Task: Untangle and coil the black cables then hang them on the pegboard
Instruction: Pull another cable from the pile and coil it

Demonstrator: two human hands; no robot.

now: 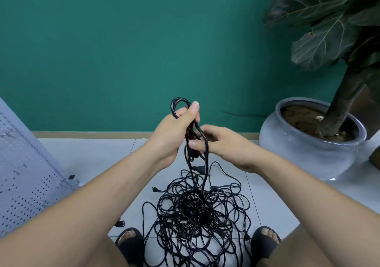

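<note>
A big tangle of black cables lies on the tiled floor between my feet. My left hand grips a small bundle of cable loops that stick out above its fingers. Strands hang from that hand down into the tangle. My right hand is just to the right, pinching one hanging strand between thumb and fingers. The white pegboard leans at the left edge, with a few hooks on it.
A grey ceramic pot with a large-leafed plant stands at the right. A green wall is straight ahead. Loose plugs lie around the tangle. My sandalled feet flank the heap.
</note>
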